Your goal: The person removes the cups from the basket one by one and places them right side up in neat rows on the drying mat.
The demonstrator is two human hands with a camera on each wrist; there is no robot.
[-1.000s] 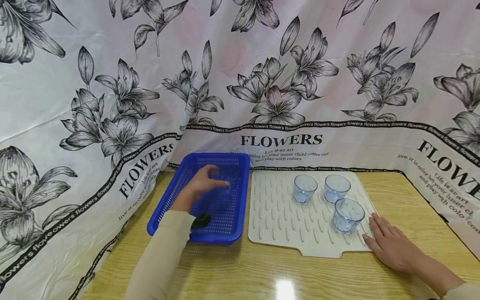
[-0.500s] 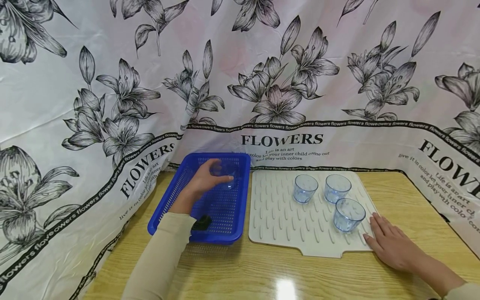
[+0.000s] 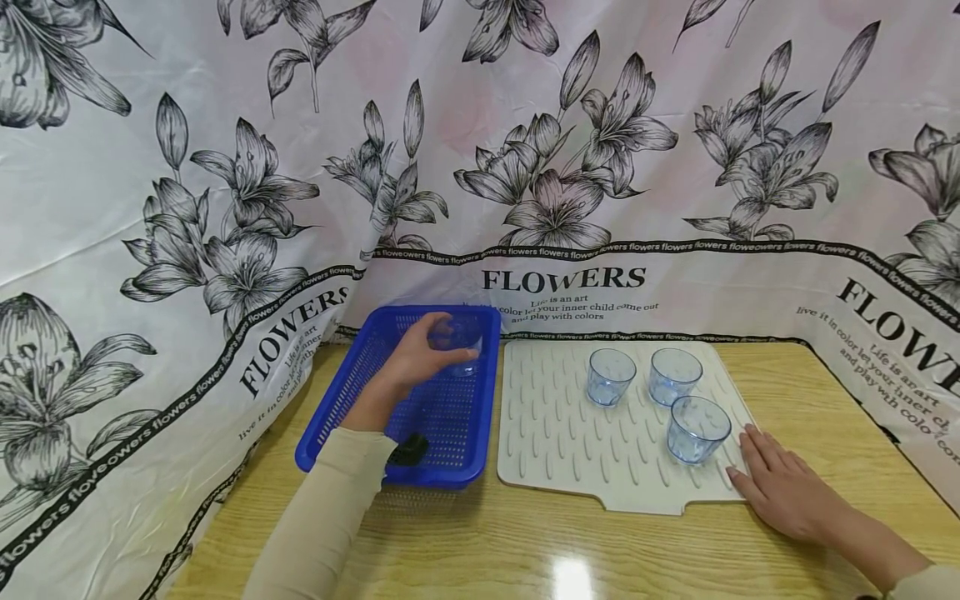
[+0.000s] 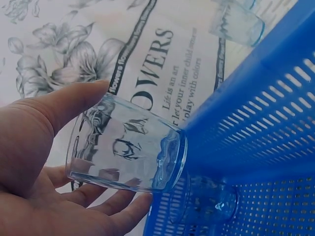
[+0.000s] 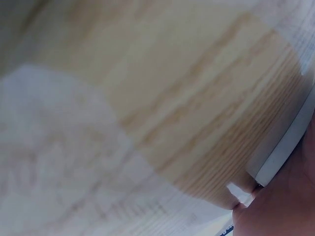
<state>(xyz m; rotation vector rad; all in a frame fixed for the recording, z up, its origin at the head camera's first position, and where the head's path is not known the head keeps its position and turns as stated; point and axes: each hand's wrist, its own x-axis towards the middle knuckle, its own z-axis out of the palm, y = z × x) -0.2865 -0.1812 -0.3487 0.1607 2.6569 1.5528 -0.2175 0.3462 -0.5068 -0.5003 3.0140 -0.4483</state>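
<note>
My left hand [image 3: 420, 354] grips a clear bluish glass [image 3: 463, 342] over the blue basket [image 3: 487, 400]. In the left wrist view the glass [image 4: 128, 145] lies tilted between thumb and fingers, and another glass [image 4: 209, 201] shows below it in the basket. Three similar glasses stand upright on the white ridged mat [image 3: 555, 417]: one on the left [image 3: 611, 383], one behind [image 3: 675, 379] and one in front [image 3: 697, 433]. My right hand [image 3: 787, 487] lies flat with extended fingers at the mat's right edge [image 5: 285, 147].
Both the basket and the mat stand on a wood-grain table [image 3: 480, 550]. A flower-printed cloth [image 3: 570, 292] hangs behind and along both sides. Close to the left cuff is a small dark object [image 3: 411, 450], its kind unclear.
My left hand has moved slightly right and up within the basket area, and the glass in it shows more clearly. The right hand and the three glasses on the mat stay put.
</note>
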